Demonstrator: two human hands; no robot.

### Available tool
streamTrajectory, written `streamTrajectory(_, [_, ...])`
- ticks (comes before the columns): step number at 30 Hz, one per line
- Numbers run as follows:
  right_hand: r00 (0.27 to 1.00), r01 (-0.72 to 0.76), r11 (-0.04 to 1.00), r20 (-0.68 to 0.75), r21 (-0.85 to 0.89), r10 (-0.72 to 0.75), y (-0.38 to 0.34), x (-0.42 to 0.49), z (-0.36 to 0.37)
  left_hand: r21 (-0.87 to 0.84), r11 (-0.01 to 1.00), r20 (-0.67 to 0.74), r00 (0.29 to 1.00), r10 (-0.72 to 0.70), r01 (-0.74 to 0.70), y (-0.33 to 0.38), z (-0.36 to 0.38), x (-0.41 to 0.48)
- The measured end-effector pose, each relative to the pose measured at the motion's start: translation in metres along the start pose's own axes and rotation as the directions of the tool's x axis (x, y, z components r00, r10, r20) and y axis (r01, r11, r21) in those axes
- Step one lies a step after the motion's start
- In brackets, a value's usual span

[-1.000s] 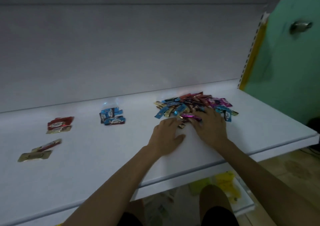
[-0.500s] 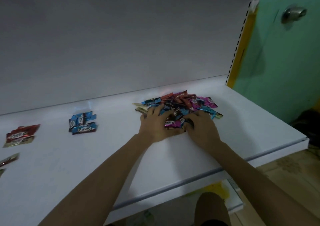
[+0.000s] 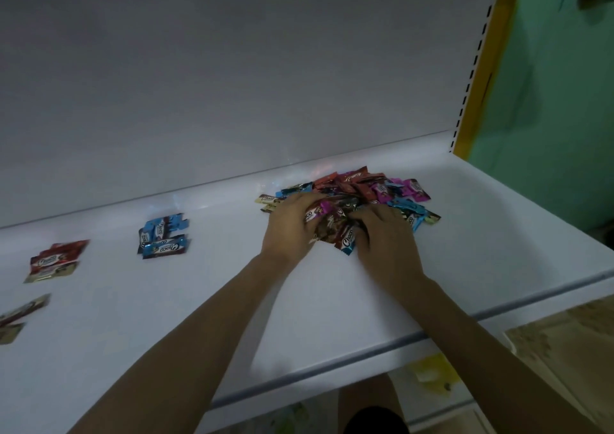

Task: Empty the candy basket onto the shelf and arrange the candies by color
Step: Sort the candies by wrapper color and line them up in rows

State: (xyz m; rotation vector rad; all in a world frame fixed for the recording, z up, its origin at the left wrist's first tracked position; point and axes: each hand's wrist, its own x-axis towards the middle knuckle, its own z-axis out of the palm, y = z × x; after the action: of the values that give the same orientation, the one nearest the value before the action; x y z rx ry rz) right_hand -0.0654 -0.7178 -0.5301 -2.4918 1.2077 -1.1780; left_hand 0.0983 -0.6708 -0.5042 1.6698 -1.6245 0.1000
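Both hands have slid forward across the white shelf (image 3: 332, 300) into the mixed candy pile (image 3: 358, 184) lying toward its back right. Left hand (image 3: 287, 227) has its fingers curled round a purple candy (image 3: 319, 210). Right hand (image 3: 385, 237) has fingers bent among brown wrappers; whether they grip one, I cannot tell. Blue candies (image 3: 162, 236) lie mid-shelf, and red candies (image 3: 58, 257) lie near the left edge.

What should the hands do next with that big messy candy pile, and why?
Probably pull one blue candy out and lay it with the blue group on the left. The left hand and right hand are both on the mixed pile, where blue, red and pink wrappers lie jumbled, and a red group lies farther left.
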Motion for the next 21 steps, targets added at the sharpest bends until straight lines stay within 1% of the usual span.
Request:
streamTrajectory(3, [0.999, 0.023, 1.0, -0.029, 0.011, -0.023, -0.009, 0.003, 0.0, -0.059, 0.995, -0.063, 0.994, -0.085, 0.081, 0.0, -0.007, 0.003])
streamTrajectory(6, [0.996, 0.051, 0.997, -0.071, 0.063, -0.047, -0.02, 0.007, 0.002, -0.239, 0.943, -0.092, 0.961, -0.26, 0.232, -0.001, -0.012, 0.005])
streamTrajectory(8, [0.995, 0.065, 0.993, -0.081, 0.1, -0.057, -0.026, 0.01, 0.003, -0.37, 0.864, -0.073, 0.916, -0.395, 0.343, -0.004, -0.017, 0.006])
streamTrajectory(10, [0.996, 0.067, 0.984, -0.066, 0.166, -0.057, -0.032, 0.011, 0.005, -0.52, 0.752, -0.034, 0.87, -0.491, 0.405, -0.005, -0.021, 0.006])
streamTrajectory(12, [1.0, -0.022, 0.955, 0.004, 0.296, 0.022, -0.042, 0.012, 0.005, -0.623, 0.669, -0.024, 0.844, -0.535, 0.406, -0.001, -0.024, 0.005])
streamTrajectory(13, [0.993, -0.112, 0.919, 0.072, 0.379, 0.092, -0.05, 0.013, 0.003, -0.66, 0.641, -0.026, 0.841, -0.54, 0.391, 0.001, -0.025, 0.004])
streamTrajectory(14, [0.972, -0.227, 0.854, 0.161, 0.469, 0.17, -0.058, 0.016, 0.002, -0.693, 0.616, -0.023, 0.843, -0.538, 0.374, 0.005, -0.025, 0.003])
streamTrajectory(15, [0.936, -0.346, 0.761, 0.263, 0.549, 0.235, -0.066, 0.019, 0.0, -0.723, 0.589, -0.015, 0.844, -0.536, 0.361, 0.009, -0.026, 0.002])
streamTrajectory(16, [0.899, -0.433, 0.662, 0.347, 0.612, 0.268, -0.073, 0.021, 0.0, -0.753, 0.554, -0.001, 0.842, -0.54, 0.354, 0.013, -0.026, 0.001])
streamTrajectory(17, [0.874, -0.483, 0.588, 0.397, 0.649, 0.279, -0.079, 0.023, 0.001, -0.786, 0.507, 0.017, 0.832, -0.554, 0.353, 0.017, -0.025, -0.001])
streamTrajectory(18, [0.862, -0.507, 0.531, 0.418, 0.679, 0.288, -0.083, 0.024, 0.001, -0.824, 0.443, 0.041, 0.815, -0.578, 0.355, 0.019, -0.026, -0.002])
streamTrajectory(20, [0.842, -0.539, 0.446, 0.437, 0.714, 0.317, -0.089, 0.023, 0.002, -0.884, 0.31, 0.089, 0.778, -0.622, 0.349, 0.023, -0.029, -0.007])
streamTrajectory(21, [0.829, -0.557, 0.415, 0.452, 0.72, 0.328, -0.092, 0.022, 0.002, -0.895, 0.275, 0.103, 0.762, -0.639, 0.351, 0.022, -0.03, -0.01])
